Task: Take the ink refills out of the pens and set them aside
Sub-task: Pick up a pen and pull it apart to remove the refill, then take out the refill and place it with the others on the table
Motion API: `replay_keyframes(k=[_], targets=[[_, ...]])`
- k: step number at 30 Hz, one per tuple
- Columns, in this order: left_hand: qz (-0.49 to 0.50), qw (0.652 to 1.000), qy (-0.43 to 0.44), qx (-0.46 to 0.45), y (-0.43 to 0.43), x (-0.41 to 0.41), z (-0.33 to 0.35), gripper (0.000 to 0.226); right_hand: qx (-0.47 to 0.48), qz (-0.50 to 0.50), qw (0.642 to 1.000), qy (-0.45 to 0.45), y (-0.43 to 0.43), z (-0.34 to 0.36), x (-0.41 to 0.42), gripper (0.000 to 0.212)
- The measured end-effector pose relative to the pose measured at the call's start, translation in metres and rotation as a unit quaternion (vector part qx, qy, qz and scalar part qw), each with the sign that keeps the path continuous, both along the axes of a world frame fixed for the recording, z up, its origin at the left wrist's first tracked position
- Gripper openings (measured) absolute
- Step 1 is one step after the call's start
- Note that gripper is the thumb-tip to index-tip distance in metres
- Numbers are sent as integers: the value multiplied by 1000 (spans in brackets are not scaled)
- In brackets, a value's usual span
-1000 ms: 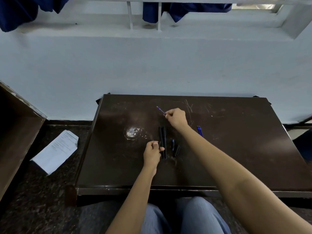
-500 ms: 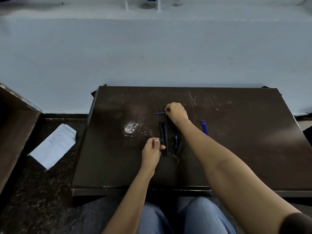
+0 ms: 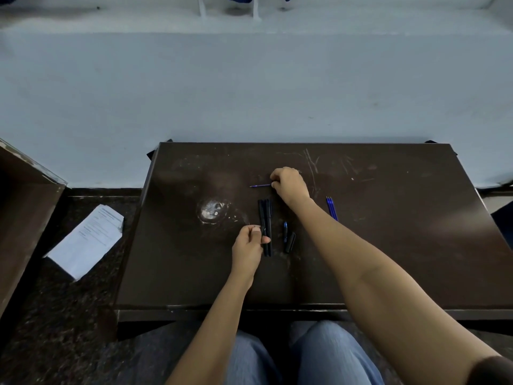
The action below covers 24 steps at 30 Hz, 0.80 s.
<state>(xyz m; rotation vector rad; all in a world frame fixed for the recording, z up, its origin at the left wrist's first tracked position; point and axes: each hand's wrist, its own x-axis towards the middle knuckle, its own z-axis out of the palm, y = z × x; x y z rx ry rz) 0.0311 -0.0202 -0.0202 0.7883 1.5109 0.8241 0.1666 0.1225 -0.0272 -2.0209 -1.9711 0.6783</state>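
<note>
Pinching a blue refill (image 3: 260,185) whose long axis runs parallel to the desk's (image 3: 402,204) far edge, the right hand (image 3: 290,184) is nearer the set-aside refills (image 3: 331,208) toward the right edge; the left hand (image 3: 249,247) grips the black pens (image 3: 265,218) mid-desk.

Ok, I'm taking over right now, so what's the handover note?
Right hand pinches a blue refill, tip pointing left.
Left hand pinches the near end of the black pens.
Done: set-aside refills lie right of the right forearm; a cap and a blue-tipped piece lie beside the pens.
Left: add the held refill to them; whether the pens hold refills cannot be seen.
</note>
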Motion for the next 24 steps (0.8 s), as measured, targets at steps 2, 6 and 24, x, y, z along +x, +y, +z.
replay_keyframes(k=[2,6,24], targets=[[0,1000,1,-1,1,1,3,15,15,-38,999,15,-5,4,9,26],[-7,1000,-3,0,0,2,11,15,54,-181,981,47,-25,13,41,21],[-26,999,26,-7,-32,11,16,16,-186,-297,937,3,-106,7,99,41]])
